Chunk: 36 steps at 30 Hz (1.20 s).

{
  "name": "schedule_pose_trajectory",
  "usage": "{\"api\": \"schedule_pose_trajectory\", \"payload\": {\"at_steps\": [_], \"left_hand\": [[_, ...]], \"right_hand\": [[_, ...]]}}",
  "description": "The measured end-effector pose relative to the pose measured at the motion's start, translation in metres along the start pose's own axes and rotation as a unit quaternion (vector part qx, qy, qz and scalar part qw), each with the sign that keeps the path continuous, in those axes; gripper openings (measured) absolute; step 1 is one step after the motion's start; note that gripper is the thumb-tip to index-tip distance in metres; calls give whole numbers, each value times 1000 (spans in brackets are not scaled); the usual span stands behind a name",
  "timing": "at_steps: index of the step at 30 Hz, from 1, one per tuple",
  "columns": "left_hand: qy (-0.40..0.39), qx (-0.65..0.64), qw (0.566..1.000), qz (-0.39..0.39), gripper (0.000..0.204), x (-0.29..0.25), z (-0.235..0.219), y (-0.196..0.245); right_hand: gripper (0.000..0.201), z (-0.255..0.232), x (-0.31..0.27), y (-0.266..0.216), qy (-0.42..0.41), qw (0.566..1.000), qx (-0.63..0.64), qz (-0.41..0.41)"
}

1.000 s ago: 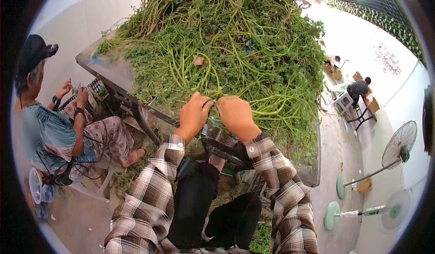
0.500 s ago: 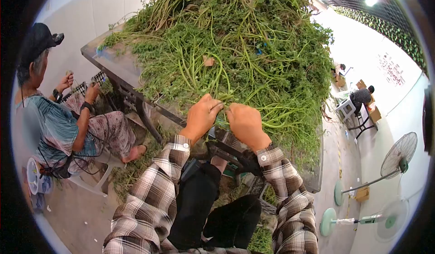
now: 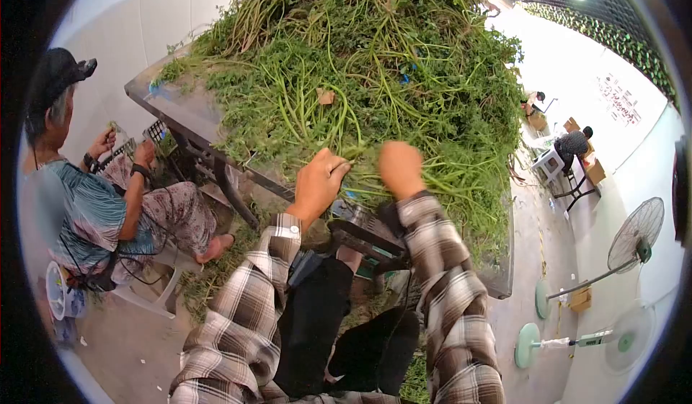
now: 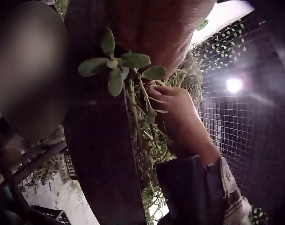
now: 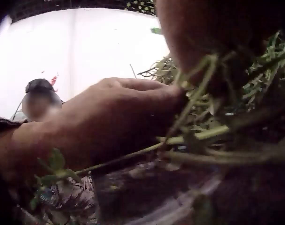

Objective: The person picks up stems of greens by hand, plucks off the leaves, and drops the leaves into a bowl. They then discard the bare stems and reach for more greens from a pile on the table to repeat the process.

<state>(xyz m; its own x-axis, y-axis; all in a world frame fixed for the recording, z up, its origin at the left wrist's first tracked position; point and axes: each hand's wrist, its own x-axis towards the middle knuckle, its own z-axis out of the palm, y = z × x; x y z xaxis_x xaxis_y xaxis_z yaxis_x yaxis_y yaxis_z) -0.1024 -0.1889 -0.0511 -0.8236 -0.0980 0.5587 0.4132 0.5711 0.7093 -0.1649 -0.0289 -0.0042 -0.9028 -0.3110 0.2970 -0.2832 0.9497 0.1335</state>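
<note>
In the head view a heap of leafy green stems point(image 3: 447, 108) lies on a grey table point(image 3: 180, 108). At its near edge my left hand point(image 3: 317, 185) pinches a green stem between thumb and fingers. A leafy sprig point(image 4: 113, 63) with rounded leaves hangs out below that palm in the left wrist view; the same stem point(image 5: 119, 159) runs under the hand in the right wrist view. My right hand point(image 3: 401, 170), blurred, stands just to the right with its fingers curled. Stems point(image 5: 196, 101) show at its fingers, which pinch them.
To the left a person point(image 3: 86, 209) in a black cap sits with both hands raised before black crates point(image 3: 155, 131). A paper scrap point(image 3: 326, 97) lies on the heap. Two fans point(image 3: 634, 238) stand at the right. Farther back, another person point(image 3: 571, 148) bends near cardboard boxes.
My right hand has moved right and a little up, away from the left, widening the gap between them. The left hand keeps its pinch near the heap's edge. The view has shifted slightly.
</note>
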Motion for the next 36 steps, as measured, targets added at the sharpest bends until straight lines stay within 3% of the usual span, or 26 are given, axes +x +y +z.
{"api": "schedule_pose_trajectory", "payload": {"at_steps": [2,3,5,9,11,13,15,17,19,22,24,27,29,30,31,33,36], "left_hand": [[10,-12,1000,-3,17,3,1,-2],[10,-17,1000,-5,17,4,2,-4],[11,-13,1000,1,18,5,4,-6],[13,-29,999,15,19,4,3,-5],[10,-25,999,17,18,3,1,-3],[8,-22,1000,20,18,4,2,-3],[18,-14,999,29,17,3,4,-6],[11,-23,999,34,17,3,5,-7],[27,-3,998,58,18,3,7,-11],[-16,-5,1000,19,21,3,-3,0],[-29,10,999,19,23,3,-3,2],[-19,9,997,75,23,5,4,-15],[-50,13,998,27,24,6,1,-9],[-115,21,993,-8,25,8,-7,2],[-122,20,992,-2,25,7,-7,5],[-49,-7,998,46,27,2,-10,8],[-42,-36,998,33,30,-5,-28,45]], "right_hand": [[14,-5,10,32,49,995,-50,72],[19,-17,6,37,121,989,30,74],[23,-32,11,54,243,968,48,-30],[30,-120,17,100,301,935,189,8],[31,-168,17,139,377,920,109,7],[32,-233,-3,157,380,871,277,139],[34,-280,-14,220,477,838,255,74],[33,-336,-40,260,517,784,322,117],[32,-383,-82,263,555,775,272,136],[28,-432,-130,268,610,714,317,133],[24,-448,-160,266,642,688,310,132],[24,-452,-199,267,631,698,308,144],[24,-448,-216,268,631,690,312,170],[23,-443,-225,267,620,692,330,169],[22,-437,-232,267,607,693,351,167],[20,-423,-243,264,584,687,393,179],[18,-393,-254,247,521,700,456,174]]}}
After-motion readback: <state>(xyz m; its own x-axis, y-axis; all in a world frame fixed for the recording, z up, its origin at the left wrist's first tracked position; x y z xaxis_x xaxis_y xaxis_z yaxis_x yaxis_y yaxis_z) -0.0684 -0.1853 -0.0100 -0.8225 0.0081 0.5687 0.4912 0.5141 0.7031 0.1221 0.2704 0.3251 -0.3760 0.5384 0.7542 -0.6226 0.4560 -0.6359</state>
